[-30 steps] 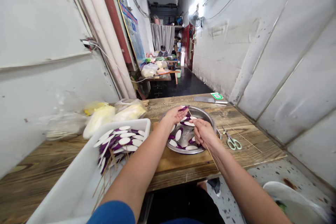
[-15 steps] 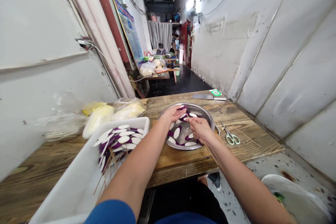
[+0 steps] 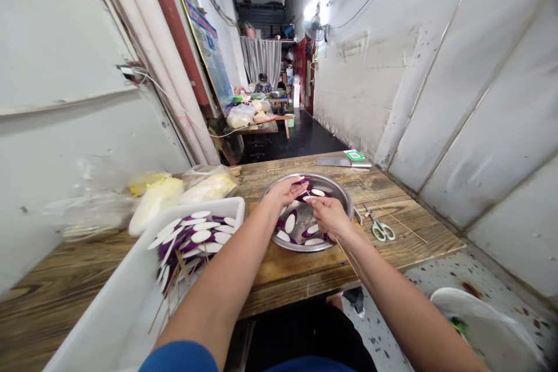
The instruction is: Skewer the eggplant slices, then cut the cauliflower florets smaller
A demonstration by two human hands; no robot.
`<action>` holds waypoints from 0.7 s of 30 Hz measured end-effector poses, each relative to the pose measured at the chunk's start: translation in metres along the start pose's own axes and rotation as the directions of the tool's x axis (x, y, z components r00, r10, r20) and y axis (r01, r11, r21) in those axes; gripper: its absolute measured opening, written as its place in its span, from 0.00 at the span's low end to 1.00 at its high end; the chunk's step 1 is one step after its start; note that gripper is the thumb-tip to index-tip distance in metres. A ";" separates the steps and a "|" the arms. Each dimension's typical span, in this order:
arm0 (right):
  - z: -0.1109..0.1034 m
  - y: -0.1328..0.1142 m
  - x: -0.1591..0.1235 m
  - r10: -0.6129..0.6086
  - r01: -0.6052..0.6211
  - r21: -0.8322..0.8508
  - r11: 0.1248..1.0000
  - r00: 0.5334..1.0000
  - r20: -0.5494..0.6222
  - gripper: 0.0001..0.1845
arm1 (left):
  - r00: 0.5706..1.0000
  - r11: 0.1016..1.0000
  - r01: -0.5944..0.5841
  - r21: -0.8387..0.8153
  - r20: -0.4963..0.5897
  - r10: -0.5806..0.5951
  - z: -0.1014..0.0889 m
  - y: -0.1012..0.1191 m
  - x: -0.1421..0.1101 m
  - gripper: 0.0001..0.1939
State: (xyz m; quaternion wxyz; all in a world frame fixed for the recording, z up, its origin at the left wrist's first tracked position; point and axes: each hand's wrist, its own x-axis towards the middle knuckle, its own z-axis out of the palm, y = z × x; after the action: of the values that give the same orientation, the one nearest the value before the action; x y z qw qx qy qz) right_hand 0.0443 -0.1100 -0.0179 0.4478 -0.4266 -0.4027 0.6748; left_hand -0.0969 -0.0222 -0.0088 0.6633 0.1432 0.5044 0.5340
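Over the far left part of a round metal basin (image 3: 349, 209), my left hand (image 3: 285, 190) is closed on a purple-skinned eggplant slice (image 3: 305, 179). My right hand (image 3: 329, 215) pinches a thin wooden skewer (image 3: 346, 256); its front end reaches the slice and its back end runs under my wrist. Whether the point has entered the slice is too small to tell. Several eggplant slices (image 3: 290, 222) with white cut faces lie in the basin. To the left, a white plastic tub (image 3: 242, 209) holds a pile of skewered eggplant slices (image 3: 200, 236), skewer ends toward me.
Scissors (image 3: 380, 228) and a loose skewer (image 3: 401, 221) lie right of the basin. A cleaver (image 3: 337, 161) rests at the table's far edge beside a green-framed code card (image 3: 354, 155). Plastic bags (image 3: 209, 185) sit behind the tub. A bin (image 3: 483, 325) stands on the floor at right.
The whole view has shifted slightly. My right hand, with the skewer, has moved a little closer to my left hand, which keeps its hold on the eggplant slice.
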 end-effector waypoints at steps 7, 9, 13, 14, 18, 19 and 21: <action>0.001 0.001 0.000 0.004 -0.004 -0.007 1.000 1.000 -0.004 0.16 | 1.000 0.999 -0.012 0.046 0.002 0.012 0.001 0.000 -0.002 0.06; 0.001 0.001 0.000 0.002 -0.002 -0.009 1.000 1.000 -0.011 0.16 | 1.000 0.999 -0.012 0.051 0.010 0.012 0.001 0.000 -0.003 0.05; 0.003 -0.001 -0.001 -0.005 0.004 -0.024 1.000 0.999 -0.032 0.13 | 1.000 0.998 -0.021 0.055 0.023 0.020 0.001 -0.001 -0.003 0.04; 0.003 -0.001 -0.001 -0.004 0.003 -0.033 0.999 0.999 -0.037 0.12 | 0.999 0.998 -0.024 0.059 0.026 0.023 0.001 -0.001 -0.004 0.04; 0.005 -0.001 -0.002 -0.009 0.004 -0.080 0.997 0.998 -0.058 0.10 | 0.999 0.995 -0.035 0.095 0.032 0.032 0.002 -0.002 -0.006 0.03; 0.005 -0.001 -0.001 -0.014 0.008 -0.091 0.996 0.998 -0.064 0.10 | 0.999 0.994 -0.037 0.106 0.034 0.034 0.003 -0.003 -0.007 0.03; 0.005 -0.001 -0.001 -0.025 0.017 -0.108 0.994 0.997 -0.072 0.10 | 0.999 0.991 -0.041 0.125 0.039 0.037 0.003 -0.003 -0.008 0.03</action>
State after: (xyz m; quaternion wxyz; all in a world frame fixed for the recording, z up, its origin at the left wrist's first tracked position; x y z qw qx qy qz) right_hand 0.0400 -0.1114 -0.0157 0.4455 -0.4703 -0.4262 0.6314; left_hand -0.0916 -0.0293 -0.0054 0.6515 0.2042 0.5218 0.5115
